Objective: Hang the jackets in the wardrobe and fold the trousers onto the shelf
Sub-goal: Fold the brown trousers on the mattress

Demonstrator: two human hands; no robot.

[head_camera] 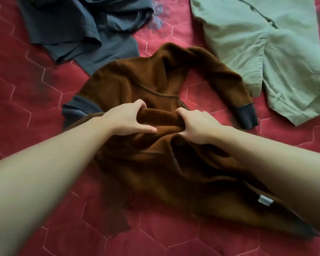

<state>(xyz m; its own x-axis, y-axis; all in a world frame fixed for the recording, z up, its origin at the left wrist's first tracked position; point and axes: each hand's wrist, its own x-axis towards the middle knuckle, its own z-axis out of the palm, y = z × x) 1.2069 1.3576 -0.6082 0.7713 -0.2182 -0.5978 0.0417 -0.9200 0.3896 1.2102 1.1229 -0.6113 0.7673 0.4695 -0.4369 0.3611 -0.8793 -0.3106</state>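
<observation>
A brown fleece jacket (137,85) with dark grey cuffs lies crumpled in the middle of a red quilted bedspread (26,93). My left hand (126,119) and my right hand (198,124) both grip a bunched fold of the jacket near its centre, close together, thumbs tucked under the fabric. One sleeve stretches to the right and ends in a dark cuff (248,117). A small white label (265,200) shows near my right forearm.
A dark grey garment (85,24) lies rumpled at the back left, its edge passing under the jacket. Pale green trousers (266,48) are spread at the back right. The wardrobe and the shelf are out of view.
</observation>
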